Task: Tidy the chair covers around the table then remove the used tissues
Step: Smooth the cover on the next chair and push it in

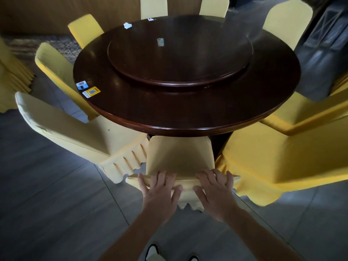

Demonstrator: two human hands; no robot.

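A round dark wooden table [188,117] with a raised turntable [178,53] stands ringed by chairs in yellow covers. The nearest chair cover [180,157] is pushed under the table's near edge. My left hand [160,189] and my right hand [214,187] both grip the top edge of its backrest, fingers over the front and thumbs behind. Two crumpled white tissues lie on the table's far left rim, one tissue [127,25] nearer and a smaller tissue [151,19] beyond it.
Yellow-covered chairs stand close on the left [79,136] and right [278,162] of the held chair. Two sticker cards [88,88] sit on the table's left edge and a small label [160,42] on the turntable. Grey tiled floor lies below; my shoes show at the bottom.
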